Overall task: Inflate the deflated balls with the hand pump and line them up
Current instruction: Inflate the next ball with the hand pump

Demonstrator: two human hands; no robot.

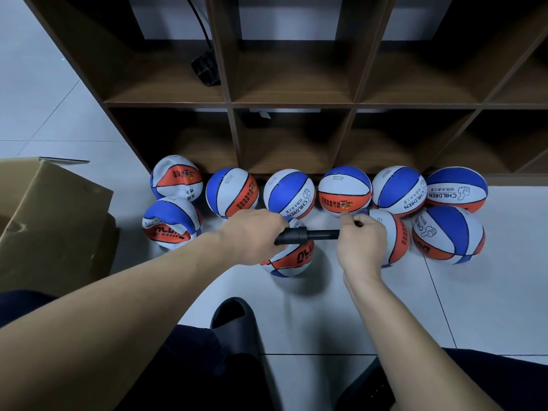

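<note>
Your left hand (255,232) wraps the black pump (308,236) at its thick barrel end, fingers curled round it. At three o'clock from that grip, your right hand (360,241) has the slimmer rod end, fingers bunched tight on it, with a small dark tip poking up by the thumb. The pump lies level, smooth matte plastic, over a saggy ball (292,256) on the floor (474,307) at six o'clock of it. Blue, white and orange panelled balls, round and firm, run in a row (344,191) at twelve o'clock against the wooden shelf (228,93). Two dented ones (173,222) slump at nine o'clock beside a cardboard box (50,221).
</note>
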